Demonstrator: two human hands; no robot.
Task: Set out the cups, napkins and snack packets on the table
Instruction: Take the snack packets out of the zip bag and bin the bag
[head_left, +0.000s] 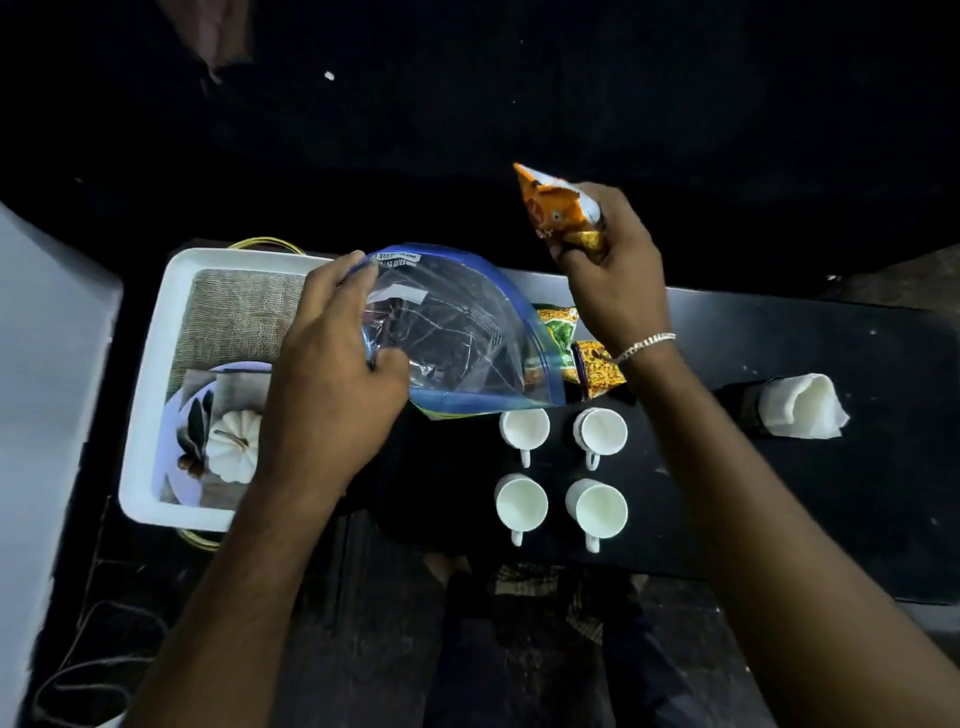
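Head view: our right hand (613, 275) is closed around the lower end of an orange snack packet (563, 208), raised above the black table (831, 467); its long axis tilts up and away to the left. Our left hand (332, 374) pinches the clear zip bag (457, 338), mouth facing right. Two packets (576, 348) lie beside it, nearer our right hand, beyond four white cups (561, 475); rolled napkins (800, 405) sit far right.

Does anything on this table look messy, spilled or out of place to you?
Nothing looks spilled or broken. The four white cups stand upright in a neat square, handles towards the person. The only untidy spot is the snack packets, heaped half under the clear zip bag rather than laid out.
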